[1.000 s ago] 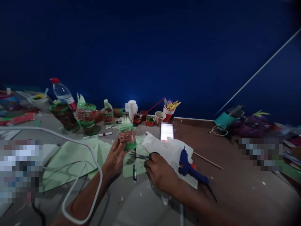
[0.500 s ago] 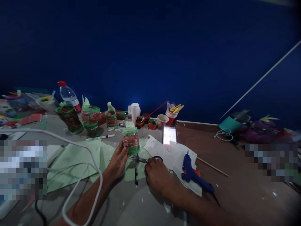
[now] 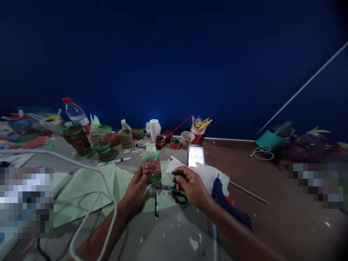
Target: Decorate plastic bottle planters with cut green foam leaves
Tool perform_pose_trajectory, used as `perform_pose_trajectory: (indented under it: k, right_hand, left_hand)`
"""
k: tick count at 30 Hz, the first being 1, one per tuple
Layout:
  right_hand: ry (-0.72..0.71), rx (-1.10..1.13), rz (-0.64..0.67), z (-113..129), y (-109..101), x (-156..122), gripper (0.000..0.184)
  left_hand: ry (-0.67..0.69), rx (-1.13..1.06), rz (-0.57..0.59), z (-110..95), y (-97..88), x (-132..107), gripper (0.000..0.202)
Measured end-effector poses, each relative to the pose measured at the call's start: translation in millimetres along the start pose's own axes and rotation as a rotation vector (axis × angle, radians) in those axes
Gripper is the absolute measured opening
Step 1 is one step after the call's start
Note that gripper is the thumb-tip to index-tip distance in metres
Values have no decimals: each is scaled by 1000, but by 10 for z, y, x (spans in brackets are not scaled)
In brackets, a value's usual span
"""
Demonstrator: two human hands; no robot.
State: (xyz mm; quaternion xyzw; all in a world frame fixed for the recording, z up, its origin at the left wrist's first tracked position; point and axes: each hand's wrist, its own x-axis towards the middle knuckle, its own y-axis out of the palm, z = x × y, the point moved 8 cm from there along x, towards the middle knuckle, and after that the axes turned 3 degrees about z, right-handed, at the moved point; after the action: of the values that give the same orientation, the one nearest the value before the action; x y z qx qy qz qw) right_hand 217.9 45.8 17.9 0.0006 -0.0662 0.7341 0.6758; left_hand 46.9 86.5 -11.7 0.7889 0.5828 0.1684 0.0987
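Note:
My left hand (image 3: 137,189) is wrapped round a small clear bottle (image 3: 151,164) banded in red and green paper, holding it upright just above the table. My right hand (image 3: 191,185) has its fingers through the black handles of a pair of scissors (image 3: 174,189), lifted a little, with the blades pointing left toward the bottle's base. A black marker (image 3: 156,204) lies below the bottle on a pale green paper sheet (image 3: 84,186).
A blue glue gun (image 3: 228,204) lies right of my right hand on white paper (image 3: 209,174). Several decorated bottles (image 3: 100,139), a water bottle (image 3: 74,113) and paper cups (image 3: 197,132) stand at the back. A white cable (image 3: 89,174) loops at left. A wooden stick (image 3: 248,192) lies at right.
My right hand has lifted off the table and moved up and right, taking hold of the scissors' handles. The left hand keeps the bottle in much the same place.

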Motion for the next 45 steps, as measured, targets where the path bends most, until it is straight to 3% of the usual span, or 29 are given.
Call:
perform_pose_trajectory:
  k: [4, 10, 15, 21, 32, 45]
  right_hand:
    - [22, 67, -3, -67, 76, 12, 17]
    - [-142, -116, -75, 76, -5, -2, 7]
    - [92, 179, -64, -164, 80, -4, 19]
    - [140, 368, -31, -157, 202, -22, 41]
    - [163, 375, -68, -151, 191, -17, 43]
    - [138, 314, -88, -172, 185, 4, 44]
  left_hand:
    - [68, 241, 53, -75, 19, 7, 29]
    - [2, 316, 52, 157, -111, -24, 43]
    - [-56, 321, 99, 214, -56, -41, 48]
    - [19, 399, 69, 129, -55, -32, 46]
    - [41, 511, 156, 131, 17, -34, 49]
    - [30, 463, 161, 137, 56, -50, 47]
